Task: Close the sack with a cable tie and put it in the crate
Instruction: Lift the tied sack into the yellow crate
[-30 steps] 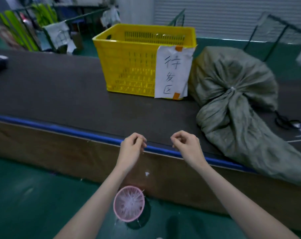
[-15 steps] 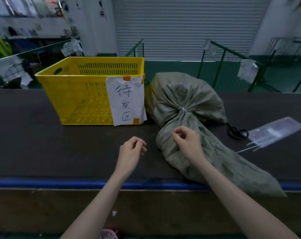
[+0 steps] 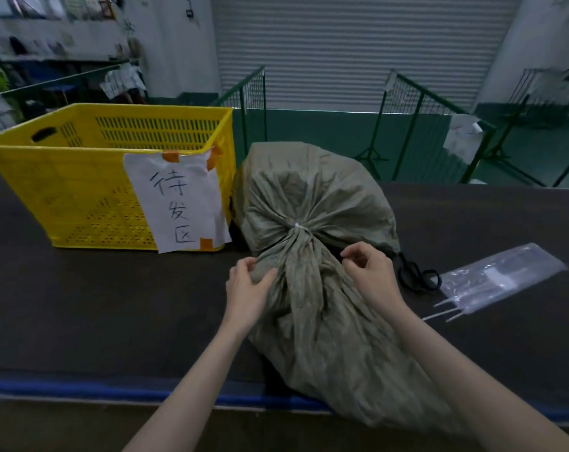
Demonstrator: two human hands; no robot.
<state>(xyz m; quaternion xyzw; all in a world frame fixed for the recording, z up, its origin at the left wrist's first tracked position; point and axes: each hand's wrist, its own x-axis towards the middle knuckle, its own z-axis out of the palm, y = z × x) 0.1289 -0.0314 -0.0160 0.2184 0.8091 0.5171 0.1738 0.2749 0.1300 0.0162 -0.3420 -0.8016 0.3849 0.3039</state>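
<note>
A grey-green woven sack lies on the dark table, its neck gathered and cinched by a white cable tie. The loose end of the sack runs toward me over the table's front edge. My left hand pinches the sack's fabric on the left side, just below the tie. On the right side of the neck, my right hand touches the fabric with curled fingers. The yellow slatted crate stands left of the sack, touching it, with a white handwritten paper label taped to its front.
Black scissors lie right of the sack. A clear plastic bag of white cable ties lies further right. The table has a blue front edge. Green wire racks stand behind the table before a rolled shutter.
My view has lifted from the floor and table edge to the sack. Both hands have moved forward from the table edge onto the sack's neck, and the left has pinched the fabric.
</note>
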